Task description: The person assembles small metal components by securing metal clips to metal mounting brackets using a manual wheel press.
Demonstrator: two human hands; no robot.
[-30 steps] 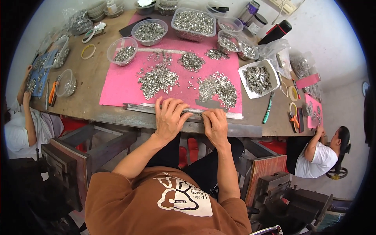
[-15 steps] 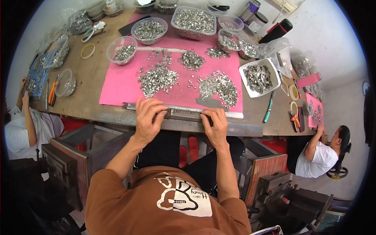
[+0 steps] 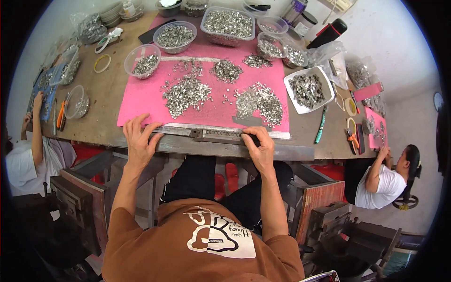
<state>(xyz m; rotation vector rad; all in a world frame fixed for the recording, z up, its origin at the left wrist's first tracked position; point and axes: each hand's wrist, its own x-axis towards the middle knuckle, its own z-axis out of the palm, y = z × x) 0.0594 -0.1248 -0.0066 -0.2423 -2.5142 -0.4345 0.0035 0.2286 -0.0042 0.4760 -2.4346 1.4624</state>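
Observation:
A long narrow metal bar (image 3: 176, 130) lies along the table's front edge, with a darker slotted section (image 3: 221, 134) on its right part. My left hand (image 3: 139, 143) pinches the bar's left end between thumb and fingers. At the right end of the slotted section my right hand (image 3: 260, 149) grips with thumb and curled fingers. Beyond the bar, on a pink mat (image 3: 141, 103), sit loose heaps of small silvery metal pieces: a broad heap (image 3: 185, 96) at left, a smaller heap (image 3: 226, 71) further back, and a heap (image 3: 268, 105) at right beside a grey patch (image 3: 251, 122).
Clear tubs (image 3: 174, 37) and a large box (image 3: 229, 26) of metal pieces stand at the back. A white dish (image 3: 307, 91) and a green-handled tool (image 3: 321, 124) are at right. Orange-handled pliers (image 3: 61, 115) lie at left. Two people work at either side.
My left hand has slid left along the bar, from near the slotted section to the far left end. My right hand stays at the right end.

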